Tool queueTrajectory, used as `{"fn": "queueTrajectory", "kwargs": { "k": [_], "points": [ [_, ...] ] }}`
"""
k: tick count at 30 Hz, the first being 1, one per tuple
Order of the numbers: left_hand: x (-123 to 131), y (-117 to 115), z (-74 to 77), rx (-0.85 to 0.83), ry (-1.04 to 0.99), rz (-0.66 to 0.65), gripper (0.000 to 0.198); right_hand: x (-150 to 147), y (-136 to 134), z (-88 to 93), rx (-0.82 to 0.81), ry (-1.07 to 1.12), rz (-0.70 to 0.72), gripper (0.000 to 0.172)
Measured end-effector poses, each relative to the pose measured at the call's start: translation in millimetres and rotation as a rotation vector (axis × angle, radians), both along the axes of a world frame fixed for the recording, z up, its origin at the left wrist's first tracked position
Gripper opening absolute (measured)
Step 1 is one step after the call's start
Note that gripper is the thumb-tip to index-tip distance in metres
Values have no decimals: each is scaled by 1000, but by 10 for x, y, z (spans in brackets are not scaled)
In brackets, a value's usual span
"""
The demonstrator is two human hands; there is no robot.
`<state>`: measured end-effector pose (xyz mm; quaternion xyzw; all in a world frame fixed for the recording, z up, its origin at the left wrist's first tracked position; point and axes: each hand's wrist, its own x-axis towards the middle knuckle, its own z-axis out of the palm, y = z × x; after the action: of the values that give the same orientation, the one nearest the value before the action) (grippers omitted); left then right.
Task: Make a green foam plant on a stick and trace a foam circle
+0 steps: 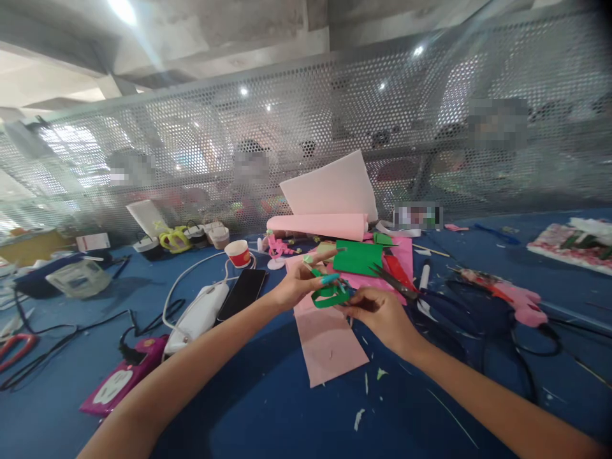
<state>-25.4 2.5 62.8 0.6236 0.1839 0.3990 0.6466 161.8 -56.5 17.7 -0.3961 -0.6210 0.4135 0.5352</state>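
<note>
My left hand [299, 284] pinches a curled green foam strip [329, 296] over the blue table. My right hand [380, 315] meets it from the right, fingers closed on the same strip and on black-handled scissors [393, 282] whose blades point up and left. Under both hands lies a pink foam sheet [327, 341]. A flat green foam sheet [358, 257] and a red piece [398, 270] lie just beyond the hands on another pink sheet.
A rolled pink foam sheet [318, 226], a white sheet [335, 188], a red paper cup [238, 253], a black phone [243, 293], a white power adapter [197, 315] with cables, and pink pliers [519, 299] surround the hands. A perforated metal screen [306, 140] runs along the table's far edge. Scraps litter the near table.
</note>
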Motion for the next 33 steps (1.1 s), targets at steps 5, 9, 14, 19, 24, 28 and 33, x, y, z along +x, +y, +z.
{"fn": "queueTrajectory", "kwargs": {
  "k": [5,9,14,19,24,28,33],
  "points": [
    [28,28,-18,40,58,187,50,13,13,-58,8,-96,-82,31],
    [51,17,-9,28,100,257,52,15,26,-70,-20,-134,-80,34],
    [53,-2,-10,42,160,253,53,25,8,15,2,-192,-129,34],
    [65,-30,-17,40,183,250,42,30,-19,49,82,-246,-168,37],
    [69,-2,-17,80,150,272,34,45,-3,62,128,-330,-142,39],
    [50,53,-24,71,141,300,36,67,54,56,-58,-163,85,38],
    [50,48,-26,42,169,280,40,93,93,23,-234,-29,164,34]
  ]
}}
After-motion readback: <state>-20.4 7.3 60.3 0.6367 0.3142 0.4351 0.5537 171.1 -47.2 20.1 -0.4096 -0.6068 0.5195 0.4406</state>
